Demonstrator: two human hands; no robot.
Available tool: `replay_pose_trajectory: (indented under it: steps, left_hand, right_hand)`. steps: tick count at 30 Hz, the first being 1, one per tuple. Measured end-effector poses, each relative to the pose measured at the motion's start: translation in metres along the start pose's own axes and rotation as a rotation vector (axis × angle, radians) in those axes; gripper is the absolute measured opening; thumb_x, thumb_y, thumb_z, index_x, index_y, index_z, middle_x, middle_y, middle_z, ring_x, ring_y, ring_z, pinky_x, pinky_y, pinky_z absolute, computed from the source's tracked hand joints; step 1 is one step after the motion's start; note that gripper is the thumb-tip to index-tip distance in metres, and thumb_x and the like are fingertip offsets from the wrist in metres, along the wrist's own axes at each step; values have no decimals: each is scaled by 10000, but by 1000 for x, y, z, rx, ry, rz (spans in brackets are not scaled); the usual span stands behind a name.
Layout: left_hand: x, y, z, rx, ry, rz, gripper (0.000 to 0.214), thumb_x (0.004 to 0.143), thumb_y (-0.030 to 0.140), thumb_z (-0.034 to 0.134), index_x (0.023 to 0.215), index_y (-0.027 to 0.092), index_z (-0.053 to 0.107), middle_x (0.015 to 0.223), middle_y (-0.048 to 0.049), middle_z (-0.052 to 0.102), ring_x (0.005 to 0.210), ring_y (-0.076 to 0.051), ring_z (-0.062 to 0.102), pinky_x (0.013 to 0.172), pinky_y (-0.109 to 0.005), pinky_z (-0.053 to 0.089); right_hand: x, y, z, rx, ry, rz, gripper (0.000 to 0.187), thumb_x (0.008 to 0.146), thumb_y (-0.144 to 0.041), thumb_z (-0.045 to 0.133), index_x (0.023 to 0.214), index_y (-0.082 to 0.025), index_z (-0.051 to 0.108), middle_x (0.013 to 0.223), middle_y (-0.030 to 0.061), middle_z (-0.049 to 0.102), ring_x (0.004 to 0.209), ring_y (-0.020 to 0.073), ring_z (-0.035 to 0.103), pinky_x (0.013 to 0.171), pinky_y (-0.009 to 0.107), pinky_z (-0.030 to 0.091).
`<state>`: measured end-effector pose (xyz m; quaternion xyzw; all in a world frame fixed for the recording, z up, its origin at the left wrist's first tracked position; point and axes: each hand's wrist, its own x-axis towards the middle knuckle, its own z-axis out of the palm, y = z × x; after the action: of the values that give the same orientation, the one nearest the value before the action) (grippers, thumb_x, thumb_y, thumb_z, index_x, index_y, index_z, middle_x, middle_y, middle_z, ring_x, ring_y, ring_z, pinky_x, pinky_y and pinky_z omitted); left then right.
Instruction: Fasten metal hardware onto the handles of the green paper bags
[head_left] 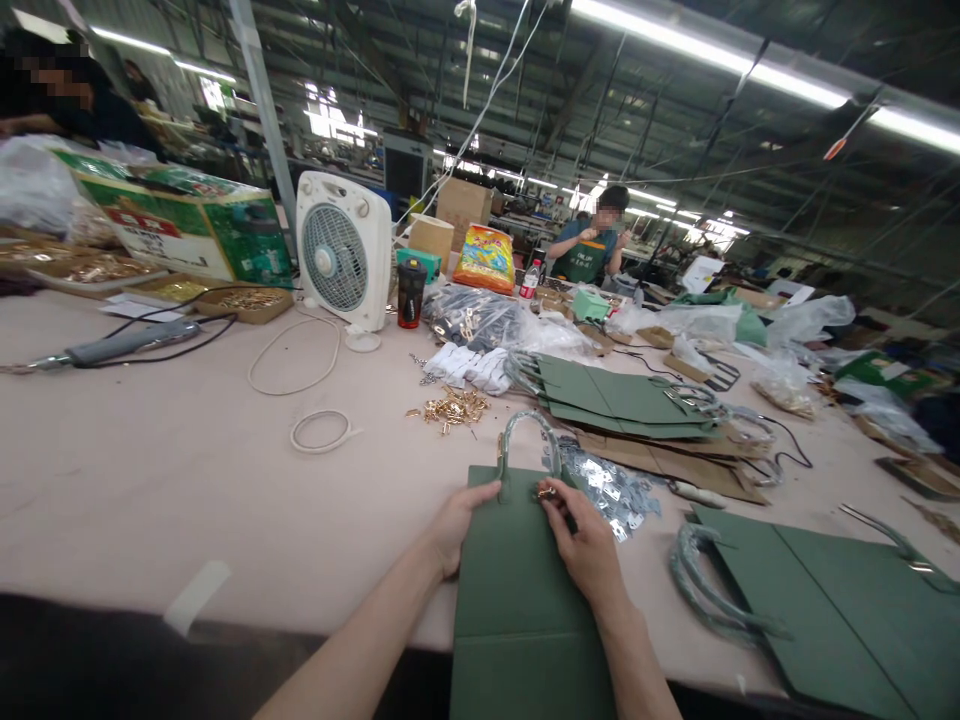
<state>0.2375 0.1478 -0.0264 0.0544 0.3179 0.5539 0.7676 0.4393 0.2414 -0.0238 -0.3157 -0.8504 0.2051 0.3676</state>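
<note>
A green bag panel (525, 590) with a plastic-wrapped handle (534, 418) lies in front of me, its lower part reaching over the table edge. My left hand (454, 525) grips its left edge, thumb on top by the handle's left base and the other fingers mostly hidden. At the handle's right base, my right hand (589, 545) pinches a small gold-coloured metal fitting (546, 491) against the panel. Beyond the panel lie a pile of gold-coloured fittings (454, 408) and, to the right, many flat silver metal plates (611, 490).
Stacked green bag panels (622, 395) lie behind; another green panel (840, 600) is at right. A white fan (341, 250), a dark tumbler (411, 292) and a corded grey tool (131, 342) stand or lie leftward. A co-worker (592, 245) sits across the table.
</note>
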Motion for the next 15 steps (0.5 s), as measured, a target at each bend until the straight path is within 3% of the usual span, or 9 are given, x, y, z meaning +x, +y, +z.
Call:
replay_pose_trajectory:
  steps: [5,15]
  left_hand:
    - [1,0,1,24,20,43,390,870,390,695,1098,74,719,931,-183,803,766,-287,785,766,-396,635]
    - [-2,-2,4,22,43,91,368,864,377,701,1081,82,730,928,-174,804,742,-284,782,741,-394,640]
  right_hand:
    - [0,2,4,-38,43,6,312,1006,-359,566,1271,-256,695,1059,80,769,838,228,706,823,378,586]
    - [-1,3,11,-30,32,-36,307,1014,-331,568,1281,-297,715,1172,66,777,1047,263,736,948,430,589]
